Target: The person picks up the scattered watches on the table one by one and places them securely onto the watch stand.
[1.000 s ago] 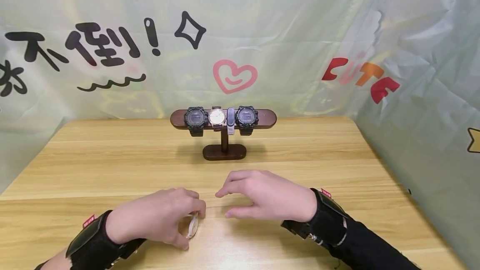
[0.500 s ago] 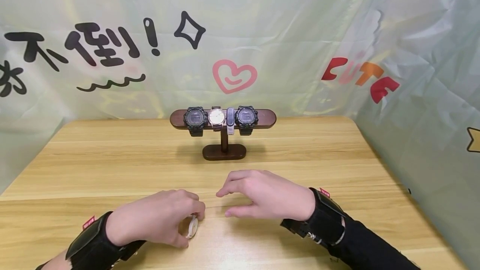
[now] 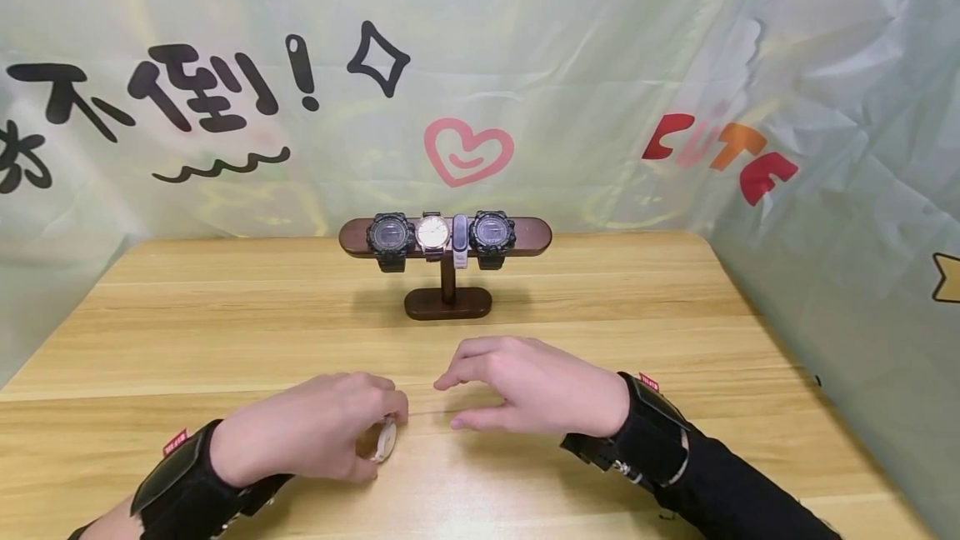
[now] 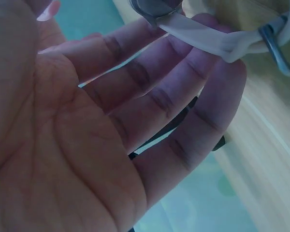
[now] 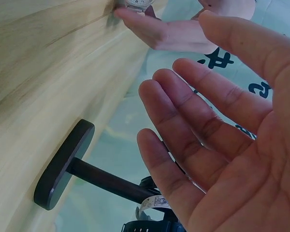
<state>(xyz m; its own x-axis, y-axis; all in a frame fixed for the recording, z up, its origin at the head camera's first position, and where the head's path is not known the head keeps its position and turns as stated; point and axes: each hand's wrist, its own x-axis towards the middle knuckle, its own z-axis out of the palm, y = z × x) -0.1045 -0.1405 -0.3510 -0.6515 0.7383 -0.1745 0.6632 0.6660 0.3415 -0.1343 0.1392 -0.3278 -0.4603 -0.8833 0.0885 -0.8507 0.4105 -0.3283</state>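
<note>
My left hand (image 3: 311, 427) grips a small wristwatch (image 3: 386, 440) with a white strap, fingers and thumb curled about it, close over the table. In the left wrist view, the white strap (image 4: 198, 35) and its metal buckle (image 4: 276, 50) lie across the fingertips; only part of the case shows at the top edge. To the right, my right hand (image 3: 528, 390) hovers with nothing in it, fingers loosely bent and thumb apart. Its palm and spread fingers show in the right wrist view, with the held watch's round dial (image 5: 137, 4) beyond them.
Behind the hands, a dark wooden watch stand (image 3: 448, 304) bears a black digital watch (image 3: 391, 234), a rose-gold watch (image 3: 432, 233), a slim fitness band (image 3: 461, 236) and another black watch (image 3: 492, 232). A printed curtain (image 3: 585, 107) borders the wooden table (image 3: 225, 307).
My left hand has shifted slightly up in the head view with the wristwatch, which has turned a little. My right hand has barely moved.
</note>
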